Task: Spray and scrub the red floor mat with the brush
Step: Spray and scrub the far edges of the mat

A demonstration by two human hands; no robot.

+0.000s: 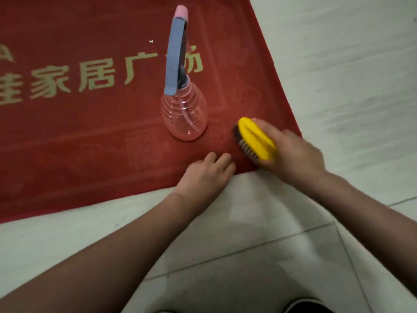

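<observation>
A red floor mat (90, 136) with gold characters covers the upper left of the view. A clear ribbed spray bottle (184, 116) with a blue trigger and pink nozzle stands upright on it. My right hand (293, 154) grips a yellow scrub brush (255, 138), its bristles down on the mat's near right corner, just right of the bottle. My left hand (207, 175) rests on the mat's near edge beside the brush, fingers lying on the fabric.
Pale tiled floor (248, 245) surrounds the mat on the near and right sides. A small white speck (151, 41) lies on the mat behind the bottle. Dark shoe tips (304, 307) show at the bottom edge.
</observation>
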